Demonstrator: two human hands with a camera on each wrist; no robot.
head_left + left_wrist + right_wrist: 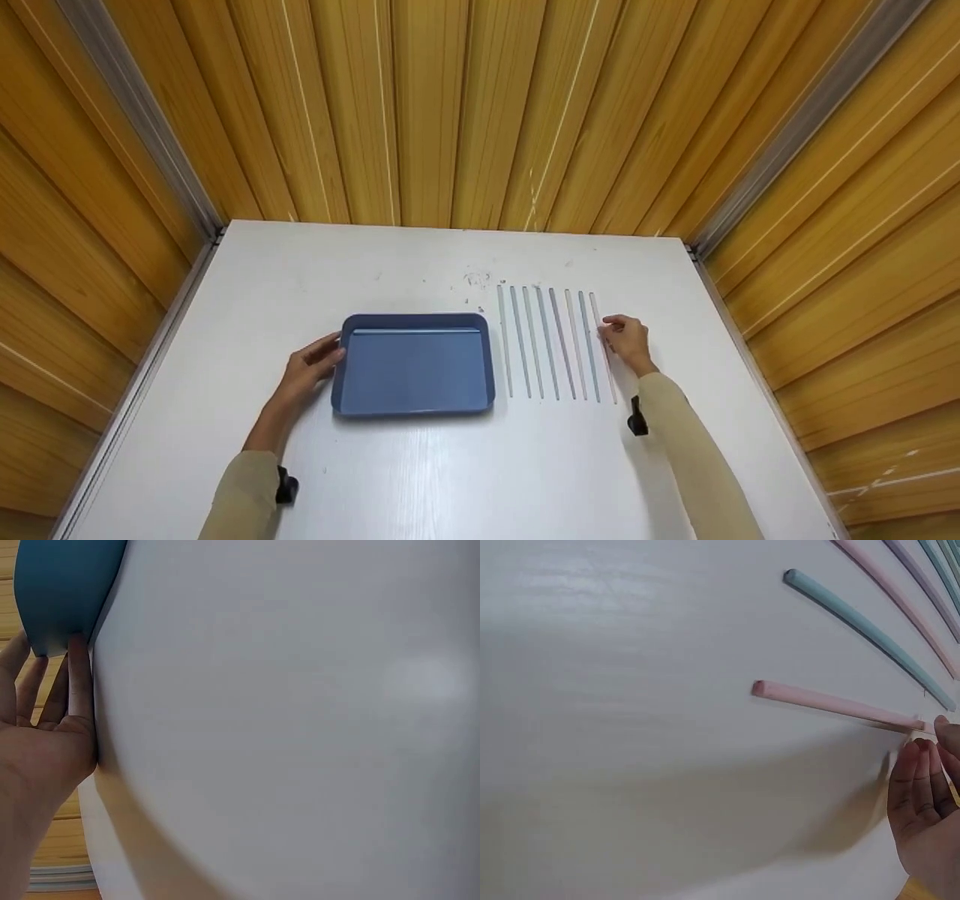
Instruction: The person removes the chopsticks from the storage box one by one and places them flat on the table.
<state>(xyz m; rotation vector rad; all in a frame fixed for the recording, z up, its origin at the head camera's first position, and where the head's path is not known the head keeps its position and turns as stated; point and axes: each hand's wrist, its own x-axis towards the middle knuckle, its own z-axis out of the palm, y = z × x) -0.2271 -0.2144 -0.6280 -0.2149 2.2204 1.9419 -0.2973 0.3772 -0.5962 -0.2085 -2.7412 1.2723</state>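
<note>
Right of centre in the head view, my right hand [626, 343] pinches the pale pink plastic straw [604, 352], outermost of the row beside the blue rectangular plastic tray [414, 365]. Light and round, it could roll or nudge the teal straw [866, 628] if my fingertips [919, 765] slip, while my left hand [309, 366], fingers straight, touches the tray's left rim and might push it.

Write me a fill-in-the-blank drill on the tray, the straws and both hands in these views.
1. The blue tray holds ____ straws.
2. The left hand touches the tray's ____ edge.
3. The right hand has its fingers at the outermost straw, whose colour is ____.
4. The row of straws lies on the white table, to the ____ of the tray.

Missing words: no; left; pink; right
</note>
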